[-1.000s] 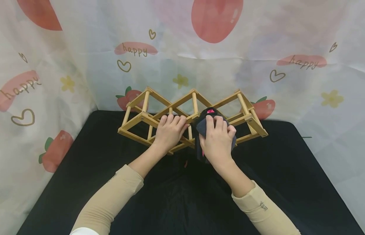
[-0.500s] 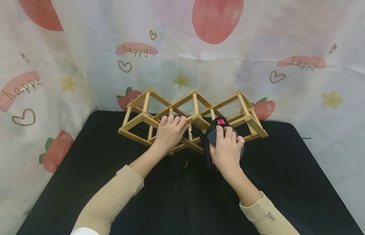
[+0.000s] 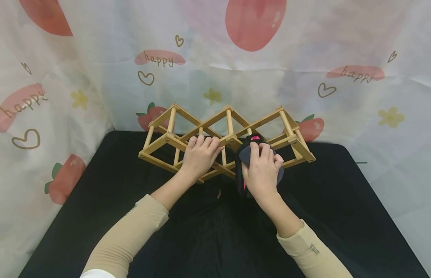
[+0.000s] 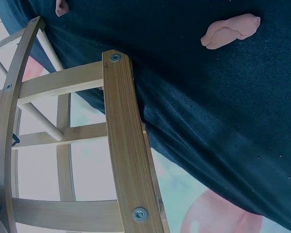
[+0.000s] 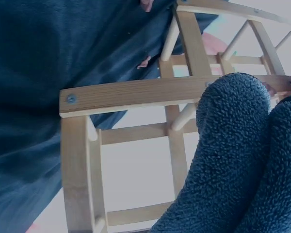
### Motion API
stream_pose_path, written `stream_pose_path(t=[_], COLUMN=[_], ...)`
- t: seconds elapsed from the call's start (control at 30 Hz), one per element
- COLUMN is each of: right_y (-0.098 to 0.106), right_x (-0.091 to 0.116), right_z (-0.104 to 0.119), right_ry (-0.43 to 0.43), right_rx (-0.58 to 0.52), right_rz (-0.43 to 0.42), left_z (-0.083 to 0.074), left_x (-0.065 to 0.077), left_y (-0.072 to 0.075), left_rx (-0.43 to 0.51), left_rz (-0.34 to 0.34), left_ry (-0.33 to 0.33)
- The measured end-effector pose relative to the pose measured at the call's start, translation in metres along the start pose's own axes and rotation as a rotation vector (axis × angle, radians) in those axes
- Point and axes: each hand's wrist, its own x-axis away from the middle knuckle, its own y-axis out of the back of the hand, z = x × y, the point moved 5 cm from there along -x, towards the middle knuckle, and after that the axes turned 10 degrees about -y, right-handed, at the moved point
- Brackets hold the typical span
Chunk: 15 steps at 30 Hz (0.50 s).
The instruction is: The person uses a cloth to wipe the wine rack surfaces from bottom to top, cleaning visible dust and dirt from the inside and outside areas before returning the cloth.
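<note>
In the head view, the person's left hand (image 3: 199, 157) gripped the pale wooden lattice rack (image 3: 231, 139) near its middle, the fingers bent over a front bar. The rack stood stretched out in diamond-shaped sections on a table covered in black cloth (image 3: 215, 235), near a pale curtain (image 3: 267, 88) printed with strawberries, yellow flowers and the word "happy". The right hand (image 3: 262, 170) grasped a dark blue, fuzzy fabric bundle (image 3: 244, 155) with black and bright pink parts, its fingers spread over the top; the bundle was in front of the rack, just right of the middle (whether it pressed on the wood, this angle did not settle).

In the left wrist view, one end of the rack filled much of the left side, with a round metal screw (image 4: 140, 214) set in the nearest slat; too little of the hand showed there to judge its hold.

In the right wrist view, the bundle's plush surface formed two rounded lobes, side by side, covering part of the rack's bars; the grip itself could not be made out there.
</note>
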Motion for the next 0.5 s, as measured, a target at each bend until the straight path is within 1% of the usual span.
stream_pose_path(t=[0.33,0.5], right_y=[0.003,0.005], right_x=[-0.004,-0.006], right_z=[0.007,0.012], right_ry=[0.049,0.070], right_rx=[-0.056,-0.059], right_rz=[-0.046,-0.055], left_z=[0.001,0.001], left_x=[0.000,-0.001], left_y=[0.002,0.002], left_rx=[0.038,0.047], left_rz=[-0.006,-0.004], left_ry=[0.004,0.004])
